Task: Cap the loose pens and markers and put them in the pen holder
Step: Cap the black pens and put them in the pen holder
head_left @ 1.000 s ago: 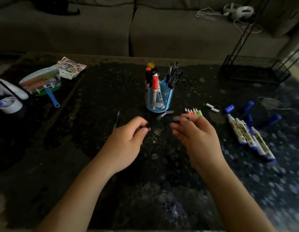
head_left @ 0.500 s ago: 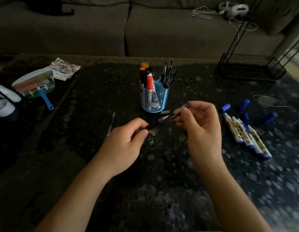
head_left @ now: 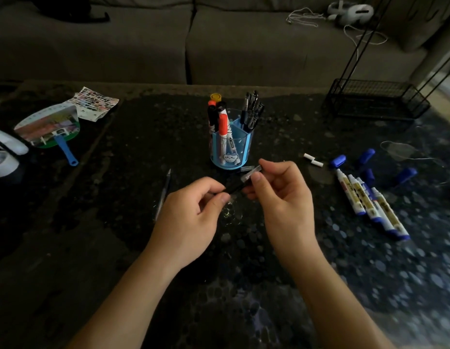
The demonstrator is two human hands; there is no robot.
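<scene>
My left hand (head_left: 191, 217) pinches a black pen (head_left: 234, 189) just in front of the blue pen holder (head_left: 231, 149). My right hand (head_left: 279, 195) holds a clear pen cap (head_left: 251, 173) over the pen's tip end. The holder stands at the table's middle with markers and black pens upright in it. Another loose pen (head_left: 163, 195) lies left of my left hand. Several uncapped blue markers (head_left: 370, 205) lie at the right, with their blue caps (head_left: 364, 157) scattered behind them.
A small white piece (head_left: 313, 159) lies right of the holder. A hand fan with a blue handle (head_left: 52, 129) and a sticker sheet (head_left: 95, 103) lie at the back left. A black wire rack (head_left: 375, 102) stands at the back right. A grey sofa (head_left: 188, 41) runs behind the table.
My hands have come together: the cap in my right hand moved down onto the tip of the pen in my left hand. The view shifted slightly.
</scene>
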